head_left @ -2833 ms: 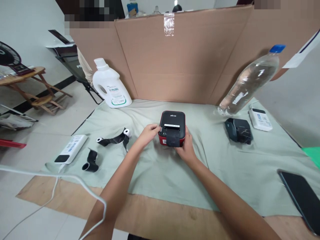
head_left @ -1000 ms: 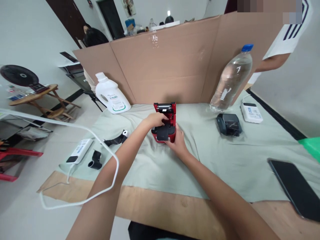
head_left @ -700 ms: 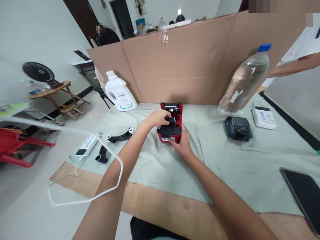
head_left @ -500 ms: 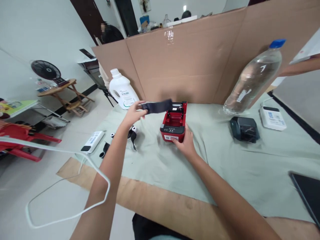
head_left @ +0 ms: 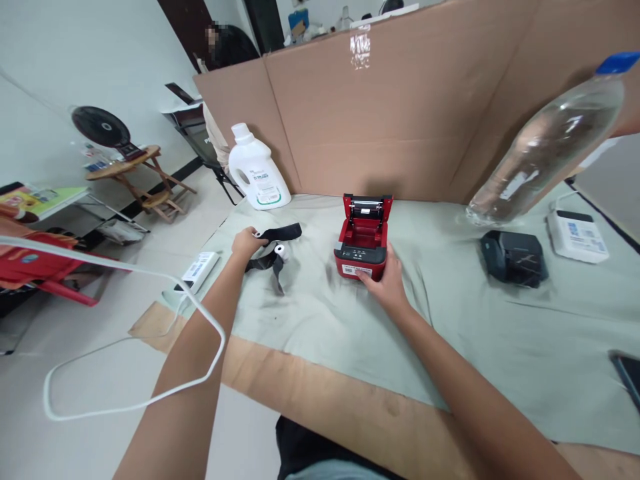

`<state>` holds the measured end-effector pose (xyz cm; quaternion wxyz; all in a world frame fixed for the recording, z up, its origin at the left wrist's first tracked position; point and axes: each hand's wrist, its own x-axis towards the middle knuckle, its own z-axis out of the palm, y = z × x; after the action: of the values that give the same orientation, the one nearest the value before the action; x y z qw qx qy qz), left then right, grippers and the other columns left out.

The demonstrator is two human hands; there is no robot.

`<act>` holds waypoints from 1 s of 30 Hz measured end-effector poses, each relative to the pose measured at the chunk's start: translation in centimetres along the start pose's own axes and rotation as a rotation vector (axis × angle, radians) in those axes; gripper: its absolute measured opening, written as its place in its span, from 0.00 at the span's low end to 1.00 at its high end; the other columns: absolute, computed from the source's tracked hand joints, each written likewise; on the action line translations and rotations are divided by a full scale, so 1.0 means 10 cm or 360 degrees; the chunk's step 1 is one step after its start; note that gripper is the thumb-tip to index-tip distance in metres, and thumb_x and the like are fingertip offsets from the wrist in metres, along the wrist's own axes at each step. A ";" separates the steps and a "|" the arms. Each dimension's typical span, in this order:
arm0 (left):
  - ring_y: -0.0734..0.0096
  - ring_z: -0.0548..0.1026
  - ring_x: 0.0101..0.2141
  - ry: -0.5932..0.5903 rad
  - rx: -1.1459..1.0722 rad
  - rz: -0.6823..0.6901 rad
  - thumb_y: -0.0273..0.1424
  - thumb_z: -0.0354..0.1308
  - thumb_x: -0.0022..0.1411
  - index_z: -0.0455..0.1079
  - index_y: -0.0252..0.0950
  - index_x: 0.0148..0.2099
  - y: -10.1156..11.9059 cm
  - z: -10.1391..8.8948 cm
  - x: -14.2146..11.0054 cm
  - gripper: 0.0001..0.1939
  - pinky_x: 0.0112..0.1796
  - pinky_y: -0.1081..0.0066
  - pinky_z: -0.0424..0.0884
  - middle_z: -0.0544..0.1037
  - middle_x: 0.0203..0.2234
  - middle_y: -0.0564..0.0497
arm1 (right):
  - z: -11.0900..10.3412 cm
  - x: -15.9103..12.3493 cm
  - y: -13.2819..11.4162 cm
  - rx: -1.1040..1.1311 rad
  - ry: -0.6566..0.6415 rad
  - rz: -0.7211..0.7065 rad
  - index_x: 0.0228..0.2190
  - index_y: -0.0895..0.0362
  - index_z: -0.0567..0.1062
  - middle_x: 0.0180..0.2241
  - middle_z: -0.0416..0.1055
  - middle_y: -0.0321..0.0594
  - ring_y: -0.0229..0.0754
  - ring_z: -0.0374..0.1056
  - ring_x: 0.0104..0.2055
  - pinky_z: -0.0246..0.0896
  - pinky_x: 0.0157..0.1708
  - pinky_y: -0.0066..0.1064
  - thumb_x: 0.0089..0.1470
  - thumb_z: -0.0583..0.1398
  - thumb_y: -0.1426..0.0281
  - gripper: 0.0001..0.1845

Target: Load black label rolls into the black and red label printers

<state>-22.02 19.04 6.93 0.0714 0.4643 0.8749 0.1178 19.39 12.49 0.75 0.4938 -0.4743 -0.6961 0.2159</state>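
Observation:
My left hand (head_left: 245,243) is closed on a small roll of black paper (head_left: 283,233), whose loose strip sticks out to the right. Just below it on the cloth lies another roll (head_left: 281,252), white at its end, with a dark strip trailing from it. My right hand (head_left: 393,283) grips the front right corner of a red and black label printer (head_left: 361,255), its thumb on the front face. The printer's lid stands up at the back, so the red inside shows, with a black roller in the lid.
Behind the printer stands a cardboard screen (head_left: 390,120). A white jug (head_left: 260,173) is at the left, a large water bottle (head_left: 550,147) at the right. A black device (head_left: 514,258) and a white box (head_left: 577,237) lie right; another white box (head_left: 200,268) lies left. A white cable loop (head_left: 220,340) crosses my left arm.
My left hand has moved left and down, away from above the printer to the rolls, with the black strip still in it. The right hand keeps its hold on the printer.

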 end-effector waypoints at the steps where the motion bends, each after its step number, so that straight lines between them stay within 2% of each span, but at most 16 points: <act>1: 0.48 0.77 0.51 -0.0021 -0.0018 0.0003 0.40 0.70 0.49 0.72 0.38 0.50 0.01 -0.03 -0.01 0.26 0.46 0.62 0.72 0.82 0.47 0.40 | 0.00 0.00 0.00 0.0009 -0.0005 0.0006 0.69 0.50 0.54 0.64 0.65 0.51 0.64 0.62 0.63 0.58 0.60 0.60 0.54 0.66 0.49 0.49; 4: 0.46 0.76 0.55 0.0077 -0.0206 0.0048 0.39 0.69 0.50 0.68 0.38 0.59 -0.11 -0.20 -0.09 0.34 0.51 0.59 0.71 0.79 0.55 0.38 | 0.00 0.00 0.00 -0.0002 -0.0010 0.0032 0.68 0.50 0.54 0.64 0.65 0.51 0.65 0.62 0.63 0.58 0.60 0.61 0.53 0.66 0.49 0.49; 7: 0.54 0.78 0.53 0.0355 -0.0516 0.0042 0.34 0.60 0.58 0.67 0.37 0.62 -0.45 -0.35 -0.25 0.28 0.54 0.61 0.71 0.79 0.55 0.40 | 0.01 -0.01 0.01 0.0001 0.0008 0.0076 0.69 0.51 0.54 0.64 0.65 0.51 0.65 0.60 0.63 0.58 0.60 0.61 0.52 0.67 0.50 0.51; 8: 0.57 0.79 0.52 0.0385 -0.0631 0.0006 0.31 0.57 0.59 0.68 0.37 0.61 -0.59 -0.37 -0.34 0.27 0.53 0.62 0.72 0.80 0.54 0.41 | 0.02 -0.01 0.01 0.0001 0.0012 0.0084 0.69 0.51 0.53 0.64 0.64 0.51 0.65 0.60 0.63 0.58 0.60 0.61 0.52 0.67 0.51 0.51; 9: 0.59 0.79 0.51 0.0359 -0.0741 -0.0035 0.29 0.56 0.58 0.69 0.36 0.60 -0.71 -0.36 -0.42 0.27 0.53 0.63 0.73 0.81 0.53 0.42 | 0.02 -0.01 0.02 0.0001 0.0013 0.0087 0.69 0.51 0.53 0.65 0.64 0.51 0.65 0.60 0.63 0.58 0.60 0.61 0.52 0.67 0.51 0.52; 11: 0.60 0.80 0.50 0.0175 -0.0889 -0.0090 0.26 0.57 0.53 0.70 0.35 0.58 -0.90 -0.31 -0.60 0.28 0.50 0.66 0.75 0.81 0.52 0.42 | 0.03 -0.01 0.03 -0.0002 0.0004 0.0077 0.70 0.51 0.53 0.64 0.64 0.51 0.65 0.60 0.63 0.58 0.60 0.61 0.52 0.68 0.51 0.52; 14: 0.58 0.79 0.52 -0.0052 -0.0842 -0.0007 0.28 0.62 0.50 0.73 0.36 0.54 -0.97 -0.20 -0.80 0.26 0.50 0.66 0.75 0.82 0.50 0.43 | 0.04 -0.01 0.06 -0.0008 0.0002 0.0089 0.70 0.51 0.52 0.63 0.65 0.52 0.64 0.61 0.62 0.58 0.59 0.61 0.52 0.67 0.51 0.53; 17: 0.51 0.78 0.54 0.0034 -0.0491 0.0062 0.35 0.66 0.52 0.76 0.40 0.48 -0.87 -0.20 -0.86 0.19 0.53 0.60 0.72 0.83 0.47 0.45 | 0.05 -0.01 0.08 -0.0012 0.0018 0.0095 0.70 0.51 0.52 0.63 0.64 0.51 0.64 0.60 0.62 0.58 0.60 0.61 0.51 0.68 0.51 0.54; 20: 0.49 0.78 0.53 0.0215 -0.0303 0.0067 0.36 0.66 0.53 0.78 0.41 0.45 -0.74 -0.34 -0.85 0.16 0.56 0.57 0.70 0.84 0.45 0.47 | 0.05 -0.01 0.09 -0.0019 0.0027 0.0063 0.70 0.51 0.52 0.64 0.63 0.51 0.65 0.60 0.62 0.57 0.60 0.62 0.51 0.68 0.51 0.53; 22: 0.52 0.79 0.52 0.0323 -0.0511 0.0129 0.35 0.65 0.54 0.79 0.40 0.49 -0.65 -0.47 -0.87 0.19 0.55 0.60 0.71 0.84 0.45 0.47 | 0.05 -0.01 0.08 -0.0021 0.0023 0.0060 0.70 0.52 0.53 0.64 0.63 0.52 0.65 0.60 0.62 0.58 0.60 0.63 0.51 0.68 0.51 0.53; 25: 0.56 0.80 0.48 0.0377 -0.1125 0.0329 0.39 0.65 0.53 0.74 0.36 0.60 -0.43 -0.67 -0.97 0.31 0.50 0.62 0.77 0.82 0.46 0.46 | 0.02 0.00 0.04 0.0000 0.0013 0.0075 0.69 0.52 0.54 0.64 0.64 0.53 0.65 0.61 0.61 0.59 0.59 0.62 0.51 0.68 0.52 0.52; 28: 0.58 0.81 0.44 0.0279 -0.1609 0.0563 0.44 0.68 0.52 0.66 0.39 0.68 -0.07 -0.86 -1.15 0.43 0.41 0.63 0.80 0.81 0.43 0.46 | 0.01 0.01 0.01 0.0042 -0.0007 0.0003 0.68 0.51 0.54 0.63 0.65 0.51 0.63 0.62 0.62 0.58 0.59 0.60 0.53 0.67 0.53 0.49; 30: 0.59 0.82 0.40 0.0122 -0.1716 0.0647 0.47 0.69 0.54 0.66 0.41 0.68 0.24 -0.95 -1.28 0.42 0.36 0.65 0.80 0.81 0.39 0.46 | 0.01 0.01 0.00 0.0039 -0.0010 -0.0022 0.69 0.51 0.53 0.64 0.65 0.51 0.63 0.62 0.63 0.57 0.60 0.60 0.54 0.66 0.53 0.49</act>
<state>-15.17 8.34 16.91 0.2422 0.5165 0.5863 0.5752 19.34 12.57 0.72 0.4990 -0.4626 -0.6982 0.2225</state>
